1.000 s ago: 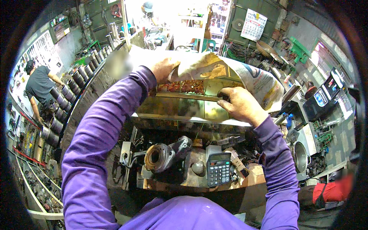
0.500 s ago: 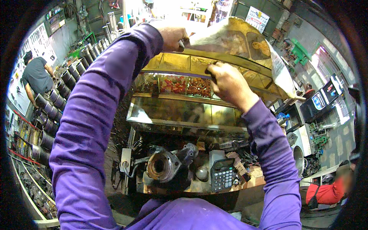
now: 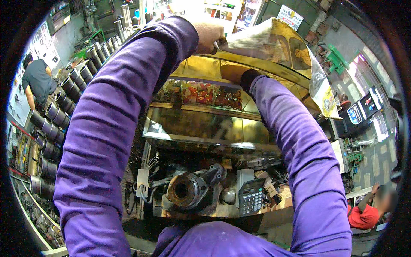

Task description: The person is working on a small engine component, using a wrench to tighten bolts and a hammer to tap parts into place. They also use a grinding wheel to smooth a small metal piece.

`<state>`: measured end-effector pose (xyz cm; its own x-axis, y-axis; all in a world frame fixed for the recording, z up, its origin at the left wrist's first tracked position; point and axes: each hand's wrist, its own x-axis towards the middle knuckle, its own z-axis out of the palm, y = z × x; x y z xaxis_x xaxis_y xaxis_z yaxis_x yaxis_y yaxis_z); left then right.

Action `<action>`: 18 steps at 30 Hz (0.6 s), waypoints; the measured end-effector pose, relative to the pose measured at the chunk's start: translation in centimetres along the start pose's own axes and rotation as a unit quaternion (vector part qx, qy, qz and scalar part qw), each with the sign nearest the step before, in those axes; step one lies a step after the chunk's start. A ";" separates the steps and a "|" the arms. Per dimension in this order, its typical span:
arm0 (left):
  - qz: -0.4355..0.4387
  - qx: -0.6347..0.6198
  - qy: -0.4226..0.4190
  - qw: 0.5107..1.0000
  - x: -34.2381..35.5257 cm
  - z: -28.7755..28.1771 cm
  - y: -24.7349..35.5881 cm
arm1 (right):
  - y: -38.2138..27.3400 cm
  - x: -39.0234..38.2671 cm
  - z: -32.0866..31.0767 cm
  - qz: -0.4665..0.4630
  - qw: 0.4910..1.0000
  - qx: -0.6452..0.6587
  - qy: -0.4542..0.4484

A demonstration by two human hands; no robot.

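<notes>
My left hand (image 3: 209, 37) is closed on the near left edge of a lifted ribbed cover sheet (image 3: 252, 43), which drapes to the right over a yellowish compartment case. Below it, my right hand (image 3: 232, 73) reaches into an upper compartment (image 3: 195, 66) of that case; its fingers are in shadow and hidden, so I cannot tell whether it holds anything. Just nearer, a row of compartments holds several small red and brown parts (image 3: 203, 93). A glass-fronted section (image 3: 205, 126) of the case lies closer to me.
On the bench near me are a rusty metal housing (image 3: 184, 190), a calculator (image 3: 251, 197) and a power strip (image 3: 142, 182). Metal cylinders (image 3: 55, 115) line the left. A person in dark clothes (image 3: 38, 81) bends there; another in red (image 3: 364, 216) is at lower right.
My right hand has gone from the compartment's front rim farther into the case, its forearm stretching forward. My left hand has shifted slightly right with the cover sheet's edge.
</notes>
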<state>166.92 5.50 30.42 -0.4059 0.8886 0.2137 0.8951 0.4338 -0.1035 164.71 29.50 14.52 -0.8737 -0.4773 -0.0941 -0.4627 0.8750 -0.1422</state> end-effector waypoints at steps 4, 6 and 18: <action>0.037 0.027 0.024 0.999 -0.2 0.3 -0.2 | 1.5 1.0 1.3 0.030 0.999 -0.041 0.014; 0.049 0.007 0.028 0.998 0.0 0.5 -0.5 | 1.1 0.7 0.7 0.089 0.994 -0.057 -0.001; 0.041 0.010 -0.004 0.999 -0.5 0.4 -0.5 | -2.8 -2.1 -3.0 -0.088 0.956 -0.281 -0.009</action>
<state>166.60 4.94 29.95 -0.3329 0.9222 0.1967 0.9213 0.3625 -0.1405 167.39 28.33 18.03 -0.7750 -0.6173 -0.1353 -0.6136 0.6839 0.3947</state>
